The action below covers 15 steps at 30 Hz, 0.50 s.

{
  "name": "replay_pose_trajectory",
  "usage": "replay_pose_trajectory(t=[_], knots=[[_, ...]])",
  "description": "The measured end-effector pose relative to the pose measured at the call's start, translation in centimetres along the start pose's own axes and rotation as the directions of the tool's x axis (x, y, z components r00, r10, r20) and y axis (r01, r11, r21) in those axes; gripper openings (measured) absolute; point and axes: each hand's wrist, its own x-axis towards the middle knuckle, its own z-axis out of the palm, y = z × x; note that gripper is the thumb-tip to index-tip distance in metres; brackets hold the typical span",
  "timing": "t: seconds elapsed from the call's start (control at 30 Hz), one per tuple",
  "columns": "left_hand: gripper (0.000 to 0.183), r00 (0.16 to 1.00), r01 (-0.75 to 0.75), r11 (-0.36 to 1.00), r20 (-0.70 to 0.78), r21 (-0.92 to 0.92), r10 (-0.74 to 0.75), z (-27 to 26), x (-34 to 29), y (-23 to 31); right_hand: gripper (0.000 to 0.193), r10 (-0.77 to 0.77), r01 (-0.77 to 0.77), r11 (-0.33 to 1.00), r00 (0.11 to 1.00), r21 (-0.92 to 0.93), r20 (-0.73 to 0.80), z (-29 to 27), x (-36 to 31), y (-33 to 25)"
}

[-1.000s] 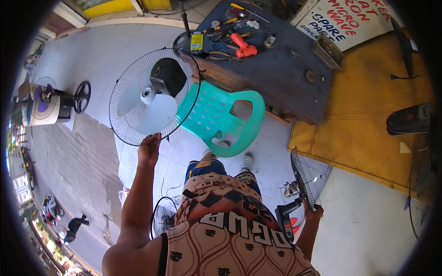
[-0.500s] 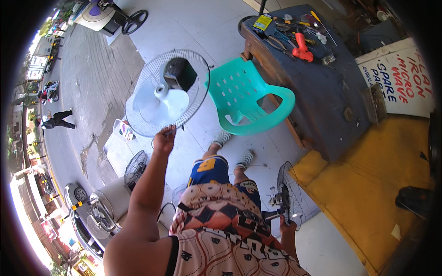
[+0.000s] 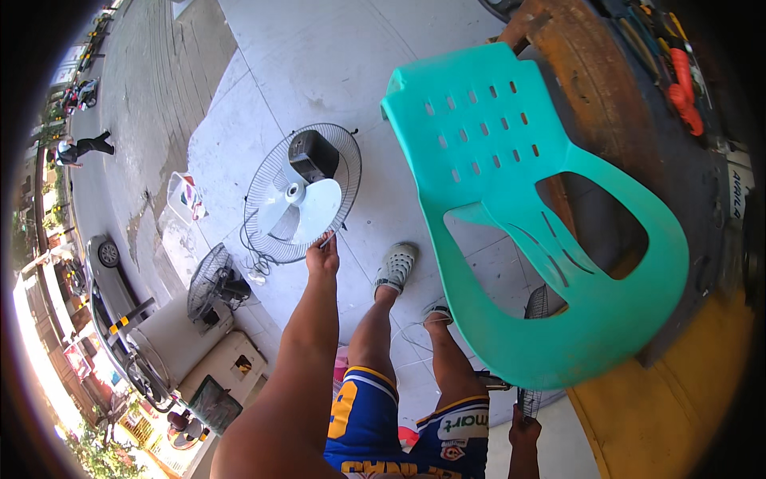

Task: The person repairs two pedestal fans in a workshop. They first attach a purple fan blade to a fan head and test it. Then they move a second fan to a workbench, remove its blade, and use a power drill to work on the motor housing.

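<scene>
At far left, a person in dark clothes is on the street, above a parked grey car. A white tub sits at the tiled floor's street-side edge; below it, a black fan stands beside a white cylinder. Next comes the wire fan guard, tilted and well inside that floor edge, with pale-blue blades and a black plastic housing within its rim. The left hand grips this guard at its lower rim, fingers closed; whether the guard touches the floor I cannot tell. 2 grey shoes stand on the tiles to its right. A green plastic chair fills the view beyond, partly covering a black fan head seen edge-on; the right hand is closed around its lower end. At far right, an orange-red pistol-shaped tool lies among tools on a wooden desk.
</scene>
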Motion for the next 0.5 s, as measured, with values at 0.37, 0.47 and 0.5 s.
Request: replay_pose_trajectory(t=[0.37, 0.47, 0.5], knots=[[0.079, 0.988, 0.027, 0.862, -0.145, 0.506, 0.054, 6.5, 2.9, -2.7, 0.025, -0.011, -0.147, -0.074, 0.989, 0.986, 0.147, -1.3, 0.1, -7.9], [0.071, 0.854, -0.515, 0.209, 0.519, 0.831, 0.042, 12.9, -12.8, -3.9, 0.028, -0.050, -0.155, -0.085, 0.987, 0.984, 0.151, -1.2, 1.0, -4.5], [0.062, 0.669, -0.702, 0.242, 0.737, 0.670, -0.101, 15.0, -19.6, -4.2, 0.031, -0.031, -0.195, -0.053, 0.981, 0.979, 0.194, -1.1, 1.5, -2.6]])
